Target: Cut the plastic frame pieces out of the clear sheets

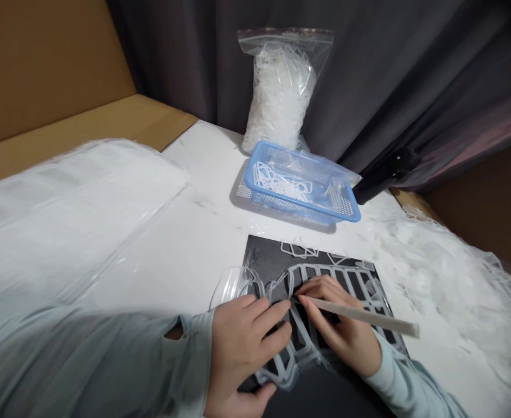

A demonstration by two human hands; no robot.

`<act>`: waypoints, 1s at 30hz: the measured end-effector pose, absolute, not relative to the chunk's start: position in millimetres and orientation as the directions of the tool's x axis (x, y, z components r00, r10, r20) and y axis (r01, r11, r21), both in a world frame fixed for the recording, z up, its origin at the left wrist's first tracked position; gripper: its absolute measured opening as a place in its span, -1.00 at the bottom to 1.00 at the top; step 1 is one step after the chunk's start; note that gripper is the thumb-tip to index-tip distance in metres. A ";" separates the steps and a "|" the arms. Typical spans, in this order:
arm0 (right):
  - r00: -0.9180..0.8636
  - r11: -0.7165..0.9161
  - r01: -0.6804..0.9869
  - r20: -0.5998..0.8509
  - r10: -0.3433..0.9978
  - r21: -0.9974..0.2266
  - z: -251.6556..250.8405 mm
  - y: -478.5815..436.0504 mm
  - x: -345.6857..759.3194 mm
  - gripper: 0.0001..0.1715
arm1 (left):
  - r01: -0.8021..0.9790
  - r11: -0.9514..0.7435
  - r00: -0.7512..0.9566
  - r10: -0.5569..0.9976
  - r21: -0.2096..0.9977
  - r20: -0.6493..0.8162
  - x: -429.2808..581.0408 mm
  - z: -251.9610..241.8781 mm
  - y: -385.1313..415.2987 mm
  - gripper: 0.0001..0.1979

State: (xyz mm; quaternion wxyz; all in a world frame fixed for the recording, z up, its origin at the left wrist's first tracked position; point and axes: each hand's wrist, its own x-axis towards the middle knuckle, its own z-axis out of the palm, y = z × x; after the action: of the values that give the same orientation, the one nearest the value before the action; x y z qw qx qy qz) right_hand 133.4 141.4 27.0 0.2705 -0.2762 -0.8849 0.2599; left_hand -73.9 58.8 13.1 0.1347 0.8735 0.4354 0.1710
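Note:
On a black mat (320, 383) lies a translucent plastic sheet (301, 331) with rows of long slot-shaped openings. My left hand (249, 345) rests on its left part, fingers spread and pressing it down, thumb near the lower edge. My right hand (340, 325) is closed in a pinch around a slim, flat grey tool (372, 316), its long end pointing right. The tool's tip meets the sheet between my hands; its shape is too small to make out. A few loose thin plastic outline pieces (299, 249) lie at the mat's top edge.
Behind the mat stands a blue basket (303, 203) with white plastic pieces, and behind that a full zip bag (281, 98). Stacked translucent sheets (72, 215) lie left. A heap of plastic scraps (455, 290) spreads right. A black object (386, 174) sits beside the basket.

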 end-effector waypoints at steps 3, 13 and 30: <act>-0.727 0.734 0.351 0.326 0.605 -0.581 32.3 142.2 133.8 -0.85 | 0.718 -0.583 0.560 0.808 0.380 0.180 -73.7 12.5 58.7 -0.43; -0.793 0.808 0.339 0.316 0.522 -0.482 35.6 146.7 140.1 -0.86 | 0.709 -0.588 0.552 0.806 0.389 0.213 -74.7 13.1 60.2 -0.43; -0.794 0.906 0.409 0.450 0.410 -0.104 22.3 135.7 136.7 -0.89 | 0.625 -0.636 0.612 0.759 0.452 0.221 -79.6 10.2 68.0 -0.39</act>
State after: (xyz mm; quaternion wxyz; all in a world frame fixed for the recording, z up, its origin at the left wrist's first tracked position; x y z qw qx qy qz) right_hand 136.7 135.7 22.3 0.2376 -0.2162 -0.9470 0.0004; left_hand -79.6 68.0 10.2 0.1673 0.8821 0.3924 0.1999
